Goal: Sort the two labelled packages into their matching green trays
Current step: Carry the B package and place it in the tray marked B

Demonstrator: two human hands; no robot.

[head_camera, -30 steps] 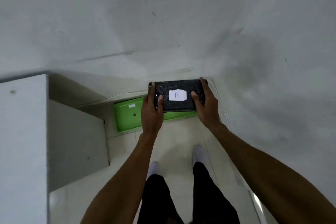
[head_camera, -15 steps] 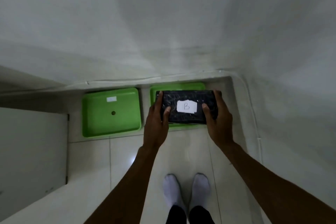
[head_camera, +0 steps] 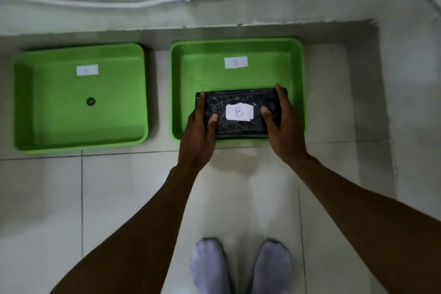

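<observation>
A black wrapped package [head_camera: 238,100] with a white paper label marked B is held over the near half of the right green tray [head_camera: 296,67]. That tray has a white label [head_camera: 235,62] reading B on its floor. My left hand [head_camera: 198,133] grips the package's left end and my right hand [head_camera: 284,129] grips its right end, thumbs on top. The left green tray [head_camera: 78,126] stands beside it on the floor, with a faint white label [head_camera: 87,70] and a small dark round spot [head_camera: 91,101]. I cannot tell whether the package touches the tray floor.
Both trays stand on pale floor tiles against a white wall. A white cable [head_camera: 167,0] runs along the wall above them. My two feet in white socks [head_camera: 241,267] are at the bottom middle. A wall edge [head_camera: 381,102] rises right of the B tray.
The view has tilted down and closed in on the trays. The package has come lower and nearer over the right tray, held in both hands throughout.
</observation>
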